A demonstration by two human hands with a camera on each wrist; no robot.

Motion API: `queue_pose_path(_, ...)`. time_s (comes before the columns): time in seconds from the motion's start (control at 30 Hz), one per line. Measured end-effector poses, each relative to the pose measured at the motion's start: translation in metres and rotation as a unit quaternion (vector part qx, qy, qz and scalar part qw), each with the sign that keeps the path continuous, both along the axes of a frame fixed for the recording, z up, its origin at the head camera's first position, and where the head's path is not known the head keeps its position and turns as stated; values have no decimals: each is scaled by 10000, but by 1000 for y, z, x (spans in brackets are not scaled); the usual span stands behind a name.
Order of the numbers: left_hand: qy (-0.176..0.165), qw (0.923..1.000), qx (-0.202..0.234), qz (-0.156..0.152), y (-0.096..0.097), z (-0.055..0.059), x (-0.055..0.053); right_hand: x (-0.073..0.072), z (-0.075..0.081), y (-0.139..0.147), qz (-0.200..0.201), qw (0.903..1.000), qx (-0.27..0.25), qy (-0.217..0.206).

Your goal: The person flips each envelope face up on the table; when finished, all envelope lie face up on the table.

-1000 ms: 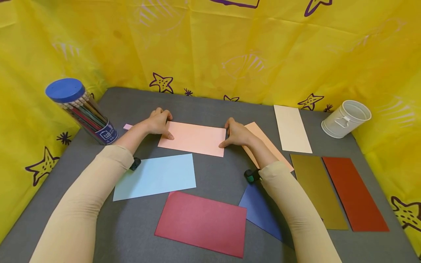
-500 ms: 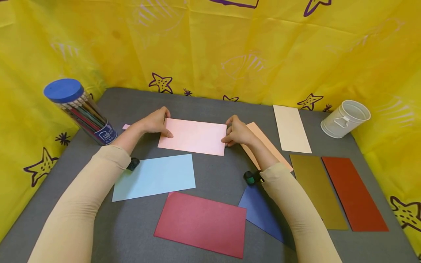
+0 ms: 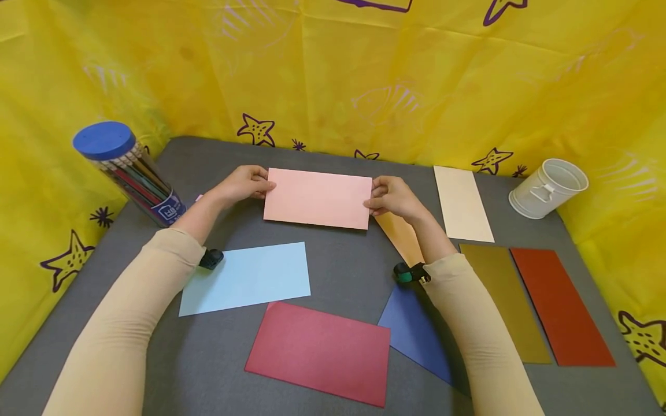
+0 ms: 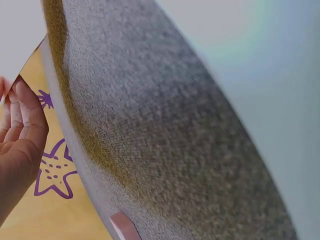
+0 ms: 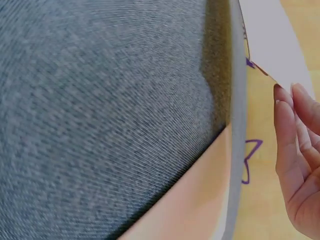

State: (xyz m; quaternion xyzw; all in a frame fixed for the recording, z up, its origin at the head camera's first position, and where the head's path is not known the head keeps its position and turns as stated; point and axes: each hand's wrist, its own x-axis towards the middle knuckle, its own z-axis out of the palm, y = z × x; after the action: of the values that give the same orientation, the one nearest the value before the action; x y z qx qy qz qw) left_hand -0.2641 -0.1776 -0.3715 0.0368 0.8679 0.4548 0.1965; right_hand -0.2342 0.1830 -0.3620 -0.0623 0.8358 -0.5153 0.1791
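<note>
One pink card: here it is, centre-far over the table (image 3: 343,266), the pink card (image 3: 318,199) held up clear of the surface, broad face tipped toward the head camera.
Left hand: the left hand (image 3: 247,186) pinches the left edge, thumb across the face, fingers tucked behind; a narrow grip.
Right hand: mirror image, as the right hand (image 3: 393,198) pinches the right edge, thumb in front, fingers at the back.
Card's feel: looks light and fairly stiff, spanning the hands with no sag; I'd guess smooth, easy to crease under a hard squeeze.
Card's best hold: the two short ends, with a soft, level pinch; pushing inward would probably bow it.
Just beside, right: an orange sheet (image 3: 400,237) slants away, partly hidden by the right hand and forearm.
Nearer sheets: light blue sheet (image 3: 252,277) to the left, maroon sheet (image 3: 322,352) nearest, blue sheet (image 3: 411,335) to its right.
Right flank: cream sheet (image 3: 463,202) far, then olive sheet (image 3: 507,306) and red sheet (image 3: 562,306) side by side, nearer.
Far corners: pencil tub (image 3: 140,179) left, white pail (image 3: 546,190) right, yellow curtain (image 3: 333,69) behind everything.
</note>
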Motion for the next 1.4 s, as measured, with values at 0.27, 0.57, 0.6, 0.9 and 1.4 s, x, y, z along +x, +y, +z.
queue_pose_path(0.27,241,9986,342,322,7,3,-2,-4,3,6,-693,9965,-344,321)
queue_pose_path(0.57,1703,9806,248,942,17,5,-2,-5,0,6,-1501,9850,-706,479)
queue_pose_path(0.6,1843,9777,247,981,18,5,-2,-5,-1,6,-1527,9843,-741,493)
queue_pose_path(0.9,1850,9723,615,1291,21,0,-2,-11,-4,1,-1779,9764,-1211,198)
queue_pose_path(1.4,1091,9629,1465,1987,35,-5,-5,-16,-13,-5,-2467,9404,-2338,-81)
